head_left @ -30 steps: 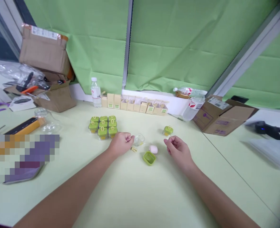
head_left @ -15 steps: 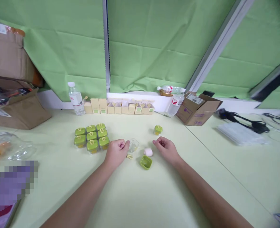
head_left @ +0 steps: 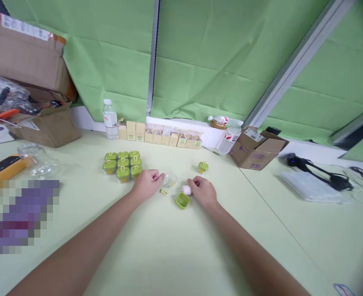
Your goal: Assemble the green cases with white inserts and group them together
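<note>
My left hand (head_left: 148, 183) is curled closed, its thumb side against a small clear plastic cup (head_left: 170, 180) with something yellowish in it. Whether the fingers grip the cup's edge is hidden. Just below lies a small yellow clip-like piece (head_left: 164, 192). My right hand (head_left: 202, 190) is also closed, fingertips at the right edge of a small pale pink cylinder (head_left: 186, 190); I cannot tell if they grip it. In front of the cylinder stands a hollow green square lid (head_left: 182, 200), opening up. One closed green-lidded container (head_left: 203, 167) stands behind my right hand.
Several green-lidded containers (head_left: 123, 167) stand grouped left of my left hand. Small open cartons (head_left: 157, 135) line the wall beside an upright water bottle (head_left: 110, 119). A cardboard box (head_left: 257, 148) and black headset (head_left: 320, 170) are at the right. More boxes (head_left: 47, 127) stand left.
My right hand has moved left and now reaches the pale pink cylinder. My left hand stays beside the clear cup. The whole view has shifted and tilted slightly.
</note>
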Action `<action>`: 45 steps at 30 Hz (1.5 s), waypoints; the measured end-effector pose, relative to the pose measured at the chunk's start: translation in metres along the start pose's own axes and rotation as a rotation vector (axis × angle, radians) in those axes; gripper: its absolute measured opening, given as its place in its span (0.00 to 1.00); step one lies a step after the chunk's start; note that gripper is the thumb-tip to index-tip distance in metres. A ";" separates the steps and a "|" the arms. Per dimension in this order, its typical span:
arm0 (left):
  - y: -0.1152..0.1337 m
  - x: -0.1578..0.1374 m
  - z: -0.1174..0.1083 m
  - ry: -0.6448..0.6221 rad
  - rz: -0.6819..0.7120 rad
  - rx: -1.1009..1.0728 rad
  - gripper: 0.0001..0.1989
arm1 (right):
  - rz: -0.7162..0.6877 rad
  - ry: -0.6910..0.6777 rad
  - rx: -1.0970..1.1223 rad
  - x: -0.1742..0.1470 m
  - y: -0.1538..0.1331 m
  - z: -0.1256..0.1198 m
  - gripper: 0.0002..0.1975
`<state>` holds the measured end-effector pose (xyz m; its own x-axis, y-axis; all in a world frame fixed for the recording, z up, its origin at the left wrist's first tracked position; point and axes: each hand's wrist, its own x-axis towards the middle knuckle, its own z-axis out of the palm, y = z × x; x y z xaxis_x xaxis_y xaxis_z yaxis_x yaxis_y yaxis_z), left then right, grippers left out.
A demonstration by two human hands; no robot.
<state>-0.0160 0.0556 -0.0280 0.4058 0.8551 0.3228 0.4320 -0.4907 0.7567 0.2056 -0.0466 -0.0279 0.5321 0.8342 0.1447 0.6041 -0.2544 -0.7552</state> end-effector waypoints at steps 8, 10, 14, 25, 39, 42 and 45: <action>0.009 -0.005 -0.012 -0.076 0.048 0.037 0.23 | -0.033 -0.137 0.143 0.008 0.012 -0.017 0.19; 0.009 -0.004 -0.015 -0.104 0.049 0.044 0.23 | -0.039 -0.195 0.182 0.010 0.013 -0.019 0.18; 0.005 -0.001 -0.019 -0.201 0.043 0.082 0.23 | -0.067 -0.244 0.225 0.005 0.010 -0.018 0.13; 0.013 -0.007 -0.029 -0.557 0.068 0.075 0.05 | -0.056 -0.181 0.232 0.001 0.010 -0.017 0.09; 0.036 -0.020 -0.009 -0.430 0.008 -0.540 0.07 | -0.324 -0.097 0.280 -0.022 -0.019 -0.022 0.11; 0.051 -0.030 0.002 -0.401 -0.014 -0.693 0.09 | -0.491 -0.132 0.316 -0.037 -0.032 -0.022 0.08; 0.058 -0.035 0.010 -0.339 -0.039 -0.689 0.10 | -0.484 -0.192 0.384 -0.047 -0.039 -0.018 0.08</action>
<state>0.0030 -0.0046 -0.0017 0.6735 0.7169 0.1803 -0.1031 -0.1504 0.9832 0.1673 -0.0847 0.0066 0.1161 0.8923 0.4363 0.4748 0.3360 -0.8134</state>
